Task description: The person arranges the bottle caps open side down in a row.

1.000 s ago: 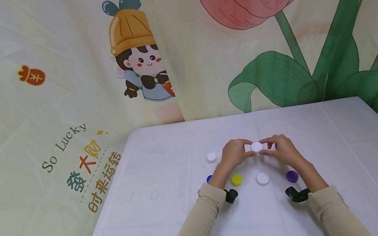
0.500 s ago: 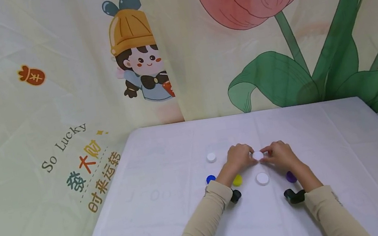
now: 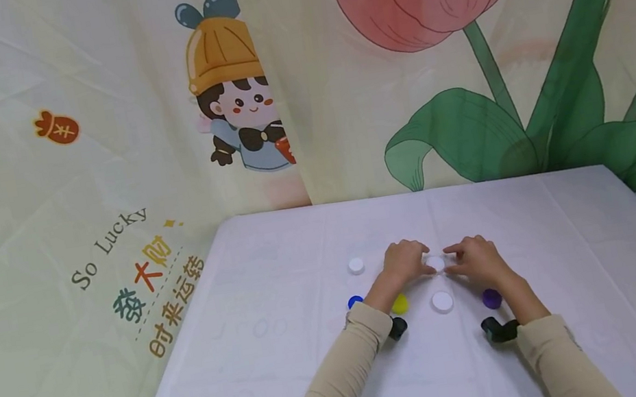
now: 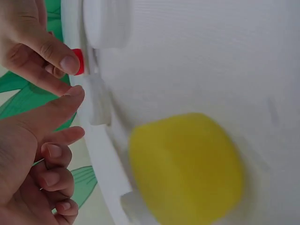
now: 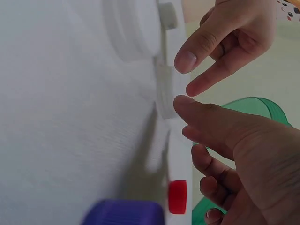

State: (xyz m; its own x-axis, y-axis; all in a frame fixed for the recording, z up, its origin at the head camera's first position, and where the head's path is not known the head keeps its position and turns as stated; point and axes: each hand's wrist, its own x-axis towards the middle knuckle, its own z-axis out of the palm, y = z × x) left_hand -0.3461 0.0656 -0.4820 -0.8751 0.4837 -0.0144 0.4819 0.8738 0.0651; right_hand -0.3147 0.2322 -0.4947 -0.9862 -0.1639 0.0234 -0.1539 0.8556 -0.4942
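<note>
A white round cap (image 3: 436, 264) lies on the white-covered table between my hands. My left hand (image 3: 406, 262) is at its left side, thumb and index finger spread apart. From the other side my right hand (image 3: 478, 261) faces it, its thumb and index finger parted too. Both thumb tips are close beside the cap (image 5: 165, 91) in the right wrist view. A larger white round cap (image 3: 442, 302) lies nearer the person. Beyond the fingers in the left wrist view shows a red cap (image 4: 78, 62); my right hand hides it from the head view.
A yellow cap (image 3: 400, 304) and a blue cap (image 3: 356, 302) lie by the left forearm, both partly covered by it in the head view. The purple cap (image 3: 492, 298) is beside the right wrist. Farther left is another white cap (image 3: 356, 266). A printed curtain (image 3: 325, 86) hangs behind the table.
Both hands held the white cap between them and brought it a little toward the person. Now it lies on the table and the fingers have parted from it.
</note>
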